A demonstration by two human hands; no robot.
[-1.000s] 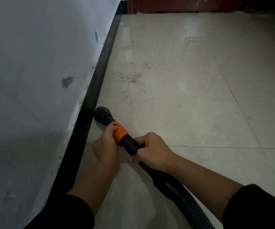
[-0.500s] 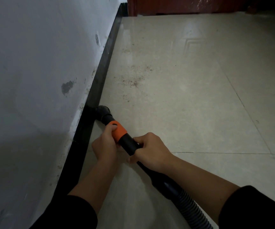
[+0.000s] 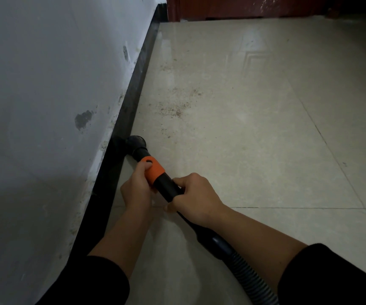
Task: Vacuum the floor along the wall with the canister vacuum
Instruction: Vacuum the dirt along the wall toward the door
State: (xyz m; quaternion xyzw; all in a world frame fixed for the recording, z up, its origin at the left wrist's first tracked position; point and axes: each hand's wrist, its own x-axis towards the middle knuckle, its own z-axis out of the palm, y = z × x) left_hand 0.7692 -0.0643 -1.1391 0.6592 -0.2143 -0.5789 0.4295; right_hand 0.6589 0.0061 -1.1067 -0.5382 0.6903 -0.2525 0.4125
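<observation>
A black vacuum wand [image 3: 166, 187] with an orange collar [image 3: 154, 169] lies low over the beige tiled floor [image 3: 232, 150]. Its round black nozzle [image 3: 136, 144] touches the floor right against the black baseboard [image 3: 131, 102] under the white wall [image 3: 45, 84]. My left hand [image 3: 136, 187] grips the wand at the orange collar. Just behind it, my right hand [image 3: 196, 198] is closed around the black tube. The ribbed hose [image 3: 252, 280] runs off the bottom edge. The canister itself is out of view.
Brown dirt specks [image 3: 173, 108] lie scattered on the tile ahead of the nozzle, near the baseboard. A dark red wooden door or cabinet base [image 3: 243, 7] closes the far end. Open tile floor stretches to the right.
The nozzle has slid forward along the baseboard and closer to it, both hands moving with the wand. The dirt patch ahead is now nearer the nozzle.
</observation>
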